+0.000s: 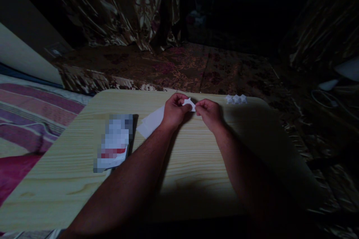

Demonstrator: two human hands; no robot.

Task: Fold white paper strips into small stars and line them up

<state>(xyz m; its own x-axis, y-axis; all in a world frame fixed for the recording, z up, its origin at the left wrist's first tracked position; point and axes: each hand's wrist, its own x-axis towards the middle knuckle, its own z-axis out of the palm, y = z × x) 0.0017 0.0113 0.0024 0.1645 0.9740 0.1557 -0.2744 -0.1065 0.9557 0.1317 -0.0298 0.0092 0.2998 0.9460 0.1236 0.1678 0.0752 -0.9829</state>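
Note:
A small folded piece of white paper (190, 104) with pointed corners is held above the far side of the wooden table. My left hand (174, 111) is closed on it, thumb in front and fingers curled behind. At its right end, the thumb and forefinger of my right hand (209, 112) pinch the paper's edge. Flat white paper (151, 121) lies on the table just left of my left hand, partly covered by that hand and wrist. Three small white folded paper stars (236, 99) sit in a row near the far right edge.
A blurred-out white and grey packet (115, 140) rests on the left of the pale wooden table (193, 164), beside my left forearm. Striped bedding (30, 115) borders the table at left. Beyond are a patterned cover (179, 65) and shiny curtains (131, 3); the right side is dark.

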